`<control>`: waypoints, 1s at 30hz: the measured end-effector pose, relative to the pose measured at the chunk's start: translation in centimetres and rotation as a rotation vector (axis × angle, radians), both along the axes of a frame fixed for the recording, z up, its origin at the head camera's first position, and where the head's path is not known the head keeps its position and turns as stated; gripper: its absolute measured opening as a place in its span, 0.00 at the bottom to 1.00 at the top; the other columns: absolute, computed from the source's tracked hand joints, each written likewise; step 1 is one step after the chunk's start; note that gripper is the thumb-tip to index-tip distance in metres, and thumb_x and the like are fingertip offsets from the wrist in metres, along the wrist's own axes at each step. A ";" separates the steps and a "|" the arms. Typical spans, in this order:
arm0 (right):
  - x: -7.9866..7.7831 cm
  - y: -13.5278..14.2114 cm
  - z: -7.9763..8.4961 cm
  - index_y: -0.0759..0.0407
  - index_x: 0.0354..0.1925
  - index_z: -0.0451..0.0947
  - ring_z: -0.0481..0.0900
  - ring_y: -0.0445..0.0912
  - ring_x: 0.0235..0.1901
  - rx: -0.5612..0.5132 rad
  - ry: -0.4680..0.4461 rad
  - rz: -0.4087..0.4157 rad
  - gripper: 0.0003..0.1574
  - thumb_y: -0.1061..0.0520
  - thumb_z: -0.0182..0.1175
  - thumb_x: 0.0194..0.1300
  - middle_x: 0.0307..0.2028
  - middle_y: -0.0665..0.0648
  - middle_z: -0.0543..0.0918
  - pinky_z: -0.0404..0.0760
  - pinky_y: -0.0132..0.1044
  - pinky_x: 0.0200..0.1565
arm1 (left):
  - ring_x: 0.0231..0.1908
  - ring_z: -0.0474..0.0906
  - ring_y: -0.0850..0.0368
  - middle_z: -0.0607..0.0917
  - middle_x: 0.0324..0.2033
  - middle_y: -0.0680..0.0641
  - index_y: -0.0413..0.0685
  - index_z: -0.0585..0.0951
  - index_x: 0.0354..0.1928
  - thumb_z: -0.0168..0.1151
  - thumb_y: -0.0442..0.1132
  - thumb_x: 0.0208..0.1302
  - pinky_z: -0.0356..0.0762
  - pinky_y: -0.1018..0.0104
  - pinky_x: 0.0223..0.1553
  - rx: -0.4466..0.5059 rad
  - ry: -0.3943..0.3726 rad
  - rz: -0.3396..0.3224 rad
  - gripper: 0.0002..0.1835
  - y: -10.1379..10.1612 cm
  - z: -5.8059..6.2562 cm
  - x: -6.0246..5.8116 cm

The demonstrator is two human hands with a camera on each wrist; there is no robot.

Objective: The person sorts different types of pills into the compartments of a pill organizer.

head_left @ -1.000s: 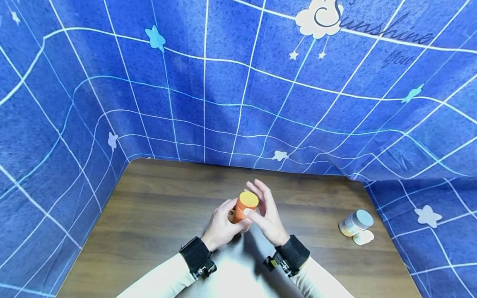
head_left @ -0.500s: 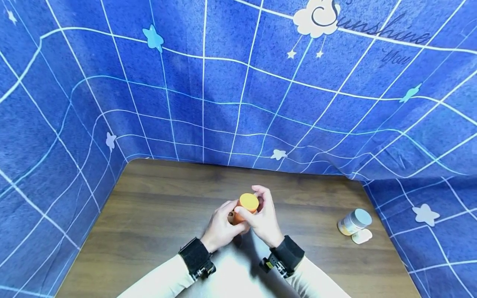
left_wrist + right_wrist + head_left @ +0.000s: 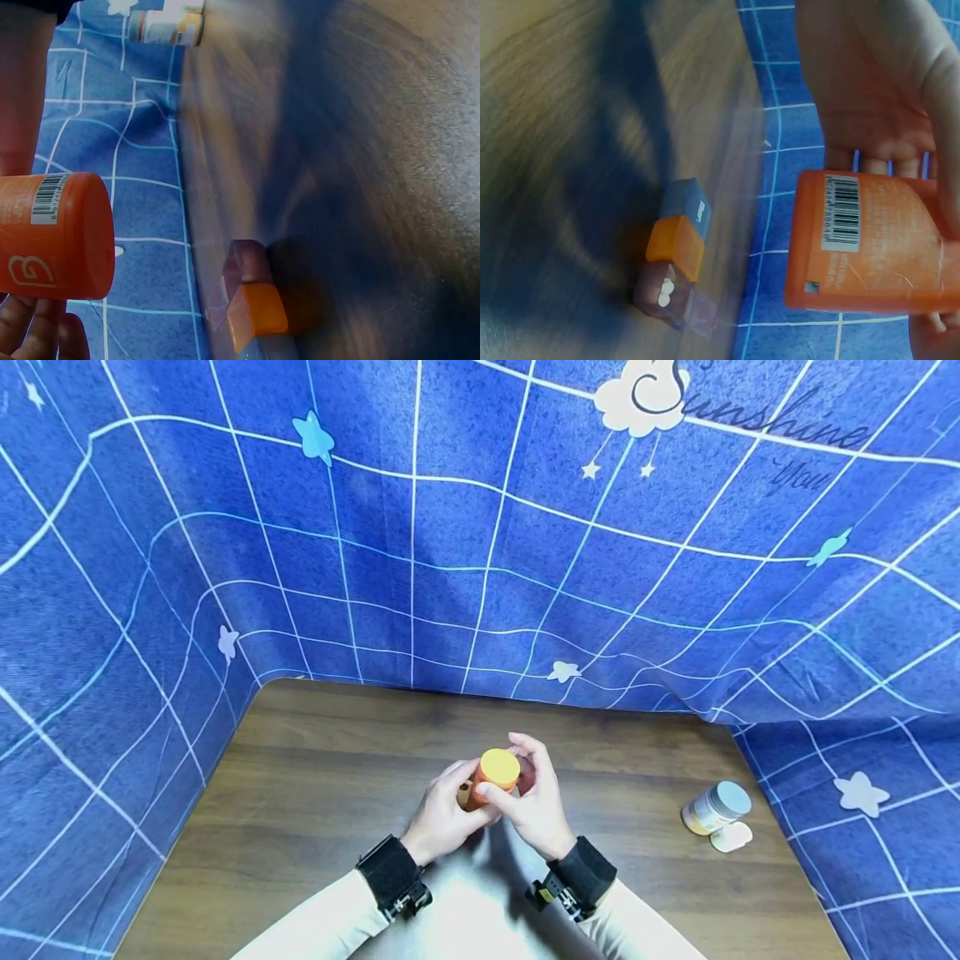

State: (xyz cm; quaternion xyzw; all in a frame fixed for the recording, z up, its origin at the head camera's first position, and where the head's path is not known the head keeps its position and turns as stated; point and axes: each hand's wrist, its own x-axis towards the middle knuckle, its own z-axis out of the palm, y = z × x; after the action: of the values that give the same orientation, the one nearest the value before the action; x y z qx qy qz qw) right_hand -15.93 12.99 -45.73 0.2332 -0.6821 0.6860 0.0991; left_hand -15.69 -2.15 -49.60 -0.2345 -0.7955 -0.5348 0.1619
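Note:
Both hands hold an orange bottle (image 3: 493,787) with a yellow-orange cap (image 3: 500,766), cap up, above the wooden table. My left hand (image 3: 444,817) grips the bottle's body from the left. My right hand (image 3: 538,806) has its thumb across the near side just under the cap and its fingers curled round the far right side. In the wrist views the bottle's base is raised off the table, and a barcode label (image 3: 841,213) shows. Below it lie small joined boxes: purple (image 3: 662,291) with two white round spots and a raised clear flap, orange (image 3: 676,244) and blue (image 3: 685,204).
At the table's right side stands a jar (image 3: 716,810) with a grey-blue lid, and a small white oval item (image 3: 731,837) lies against it. A blue patterned curtain (image 3: 480,543) hangs behind and beside the wooden table (image 3: 322,752).
My right hand has come in closer: its fingers, straighter before, now curl round the bottle, and its thumb has slid left toward the cap. My left hand keeps its grip.

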 end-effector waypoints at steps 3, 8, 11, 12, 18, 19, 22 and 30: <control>0.1 -0.2 0.0 0.58 0.59 0.55 0.70 0.54 0.43 0.027 -0.012 -0.025 0.48 0.67 0.68 0.43 0.48 0.64 0.65 0.73 0.34 0.44 | 0.44 0.70 0.63 0.78 0.43 0.56 0.58 0.71 0.55 0.69 0.49 0.45 0.73 0.61 0.43 -0.012 0.008 -0.008 0.31 0.0 -0.1 0.1; 0.0 0.0 -0.3 0.60 0.65 0.46 0.63 0.58 0.55 0.017 0.072 0.069 0.51 0.68 0.62 0.48 0.62 0.64 0.59 0.65 0.37 0.56 | 0.43 0.70 0.63 0.78 0.43 0.54 0.58 0.71 0.55 0.68 0.52 0.46 0.74 0.58 0.42 -0.016 0.021 0.009 0.31 -0.2 -0.1 0.0; 0.0 0.0 -0.2 0.61 0.65 0.45 0.63 0.60 0.55 -0.003 0.119 0.116 0.48 0.69 0.57 0.51 0.60 0.69 0.63 0.65 0.39 0.56 | 0.43 0.70 0.62 0.78 0.43 0.53 0.58 0.71 0.55 0.67 0.56 0.47 0.74 0.54 0.41 -0.026 0.029 0.016 0.31 -0.3 0.0 -0.1; 0.1 -0.1 0.0 0.61 0.65 0.46 0.64 0.59 0.54 -0.008 0.117 0.117 0.47 0.69 0.57 0.52 0.58 0.70 0.65 0.66 0.38 0.55 | 0.43 0.70 0.62 0.78 0.43 0.53 0.58 0.72 0.54 0.66 0.56 0.47 0.74 0.53 0.41 -0.027 0.032 0.017 0.31 -0.4 0.0 -0.1; 1.1 -0.8 1.7 0.60 0.62 0.52 0.72 0.55 0.41 0.031 0.032 -0.025 0.49 0.69 0.65 0.45 0.45 0.68 0.70 0.74 0.34 0.42 | 0.44 0.70 0.62 0.78 0.43 0.54 0.57 0.72 0.54 0.68 0.49 0.46 0.74 0.57 0.43 -0.015 0.046 0.001 0.31 -0.3 0.1 0.0; 1.2 -0.9 1.9 0.59 0.61 0.52 0.72 0.54 0.40 0.050 0.019 -0.045 0.50 0.69 0.66 0.44 0.44 0.68 0.68 0.73 0.34 0.41 | 0.45 0.70 0.63 0.78 0.43 0.55 0.57 0.71 0.55 0.69 0.48 0.45 0.74 0.58 0.44 -0.013 0.046 -0.003 0.31 -0.3 0.1 0.1; 1.7 -1.2 2.7 0.59 0.62 0.50 0.70 0.53 0.42 0.117 0.001 -0.066 0.52 0.66 0.67 0.43 0.49 0.66 0.64 0.72 0.33 0.43 | 0.45 0.70 0.63 0.78 0.43 0.55 0.57 0.71 0.55 0.69 0.46 0.44 0.73 0.60 0.45 -0.009 0.043 -0.006 0.32 -0.2 0.0 0.1; 1.7 -0.8 3.0 0.66 0.66 0.39 0.61 0.63 0.55 0.056 0.086 0.103 0.50 0.76 0.52 0.48 0.57 0.76 0.62 0.63 0.38 0.58 | 0.43 0.71 0.62 0.78 0.43 0.54 0.59 0.71 0.55 0.67 0.55 0.46 0.75 0.54 0.38 0.008 0.001 0.007 0.31 -0.6 -0.3 -0.1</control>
State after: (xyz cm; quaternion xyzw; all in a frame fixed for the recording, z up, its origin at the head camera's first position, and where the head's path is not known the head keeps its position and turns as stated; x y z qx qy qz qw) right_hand -14.26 12.15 -42.70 0.2998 -0.6832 0.6602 0.0864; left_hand -15.76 -2.78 -49.88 -0.2313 -0.7941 -0.5373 0.1648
